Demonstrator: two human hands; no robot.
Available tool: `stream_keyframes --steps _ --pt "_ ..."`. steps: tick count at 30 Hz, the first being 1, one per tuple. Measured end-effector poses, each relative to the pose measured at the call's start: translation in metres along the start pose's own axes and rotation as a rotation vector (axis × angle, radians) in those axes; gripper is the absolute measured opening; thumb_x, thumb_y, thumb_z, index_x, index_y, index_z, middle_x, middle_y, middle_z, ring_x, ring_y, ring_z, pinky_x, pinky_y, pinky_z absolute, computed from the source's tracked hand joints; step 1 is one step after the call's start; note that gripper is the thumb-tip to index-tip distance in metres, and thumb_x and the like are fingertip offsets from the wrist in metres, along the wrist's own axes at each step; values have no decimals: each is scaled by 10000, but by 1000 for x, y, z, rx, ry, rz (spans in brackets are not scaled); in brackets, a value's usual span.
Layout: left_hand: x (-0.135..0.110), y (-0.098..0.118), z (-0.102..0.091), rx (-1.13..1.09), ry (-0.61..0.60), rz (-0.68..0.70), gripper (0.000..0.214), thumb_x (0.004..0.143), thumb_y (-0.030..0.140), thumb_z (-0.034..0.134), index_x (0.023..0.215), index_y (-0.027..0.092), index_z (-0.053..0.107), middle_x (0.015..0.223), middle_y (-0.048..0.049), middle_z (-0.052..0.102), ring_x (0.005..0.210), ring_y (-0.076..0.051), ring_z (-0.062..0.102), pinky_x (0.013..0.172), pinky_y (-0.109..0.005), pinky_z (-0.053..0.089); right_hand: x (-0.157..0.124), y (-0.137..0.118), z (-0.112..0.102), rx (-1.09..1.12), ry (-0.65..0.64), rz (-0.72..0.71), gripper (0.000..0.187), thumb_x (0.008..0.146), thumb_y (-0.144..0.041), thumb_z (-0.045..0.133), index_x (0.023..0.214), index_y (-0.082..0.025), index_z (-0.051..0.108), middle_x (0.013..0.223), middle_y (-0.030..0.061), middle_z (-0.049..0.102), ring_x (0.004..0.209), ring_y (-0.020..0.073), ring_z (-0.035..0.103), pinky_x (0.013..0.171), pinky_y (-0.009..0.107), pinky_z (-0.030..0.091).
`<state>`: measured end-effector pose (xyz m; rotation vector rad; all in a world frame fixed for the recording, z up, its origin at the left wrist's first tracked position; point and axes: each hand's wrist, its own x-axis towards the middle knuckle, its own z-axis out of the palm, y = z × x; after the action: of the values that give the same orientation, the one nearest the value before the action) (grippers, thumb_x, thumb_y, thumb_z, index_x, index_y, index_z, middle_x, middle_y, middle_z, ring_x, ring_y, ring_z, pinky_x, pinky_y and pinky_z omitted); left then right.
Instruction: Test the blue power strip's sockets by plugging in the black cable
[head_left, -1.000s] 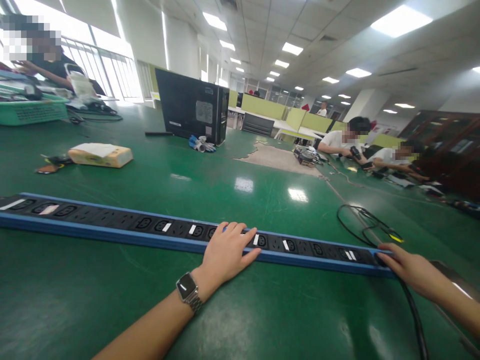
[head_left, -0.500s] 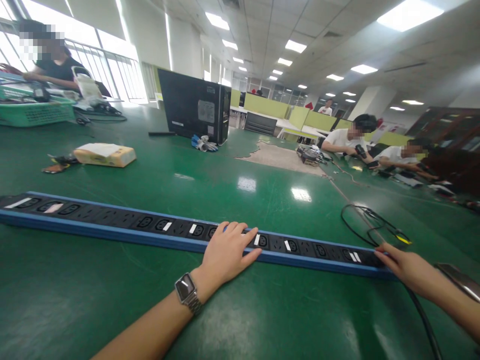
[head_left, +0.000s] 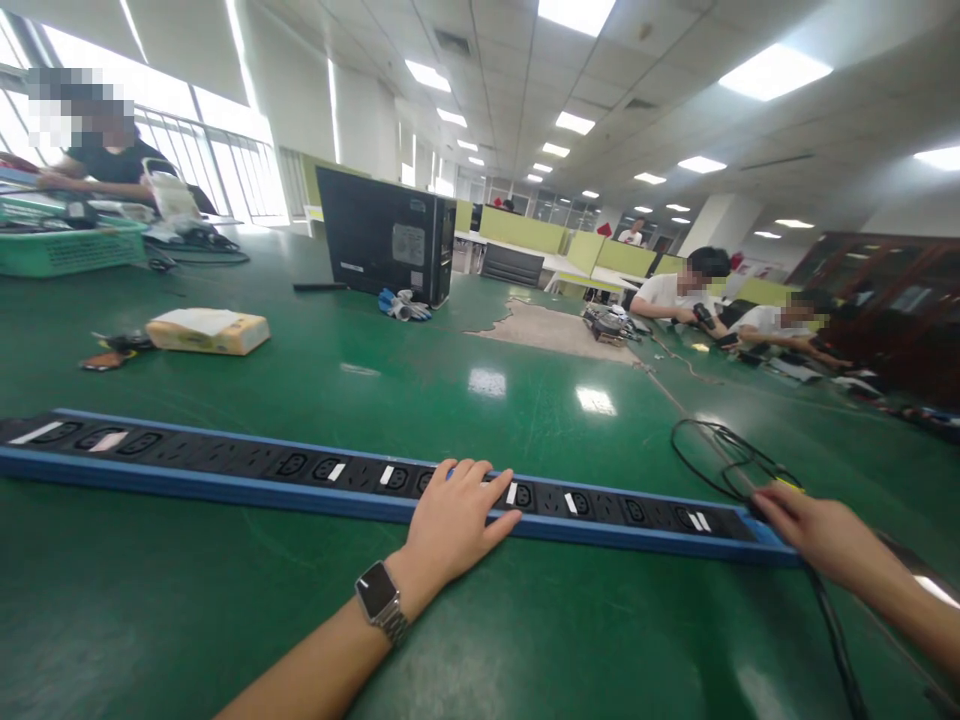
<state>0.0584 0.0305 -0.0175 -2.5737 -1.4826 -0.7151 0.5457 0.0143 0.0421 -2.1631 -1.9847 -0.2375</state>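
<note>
A long blue power strip (head_left: 225,478) with a black socket face and several white labels lies across the table. My left hand (head_left: 457,515) is laid over its middle, fingers bent over the far edge and thumb along the near side, gripping it. At the strip's right end, my right hand (head_left: 817,525) is closed, thumb and fingers pinching a small black end piece (head_left: 757,507), mostly hidden by the fingers. Bare blue channel shows beside that piece. A thick black cable (head_left: 836,630) runs from beneath this hand toward the table's near edge.
On the green table (head_left: 375,400) stand a black computer case (head_left: 375,235), gloves (head_left: 405,305), a tissue pack (head_left: 210,332) and a green basket (head_left: 75,250). A looped black cord (head_left: 697,455) lies beyond the right end. Co-workers sit at the left and far right.
My right hand has shifted the black end piece slightly, and blue channel now shows at the strip's right end. My left hand stays on the strip. The camera view has tilted slightly upward.
</note>
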Motion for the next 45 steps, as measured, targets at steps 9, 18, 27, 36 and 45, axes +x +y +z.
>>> stream_keyframes --steps 9,18,27,36,45 --pt "0 -1 1 -8 1 0 430 901 504 460 1249 272 563 1157 -65 601 1093 -247 511 1005 -438 322 -2 56 1 113 -189 68 389 790 -533 448 942 -281 703 1001 60 739 941 305 679 820 368 501" --pt "-1 -1 1 -8 -8 -2 429 902 502 455 1254 278 558 1163 -66 599 1090 -248 511 996 -435 328 -4 38 31 99 -158 61 409 792 -522 442 943 -254 712 984 86 742 944 323 677 835 384 497" --pt "0 -1 0 -5 -4 3 432 898 503 460 1250 274 562 1159 -68 603 1091 -251 512 995 -434 328 -9 31 37 68 -191 65 349 839 -508 402 914 -279 653 891 67 739 834 309 689 751 377 494" --pt "1 1 1 -8 19 6 425 896 494 473 1237 263 577 1158 -75 616 1087 -251 526 989 -436 337 -4 11 -43 31 43 319 517 730 -626 451 955 -234 703 781 68 734 724 299 676 621 353 484" --pt "-17 -48 -24 3 -44 -112 580 800 607 551 1231 221 595 1229 -84 621 1151 -275 531 1013 -456 341 -1 -66 -30 231 -160 120 534 817 -626 406 1049 -217 660 740 25 713 680 218 649 651 287 460"
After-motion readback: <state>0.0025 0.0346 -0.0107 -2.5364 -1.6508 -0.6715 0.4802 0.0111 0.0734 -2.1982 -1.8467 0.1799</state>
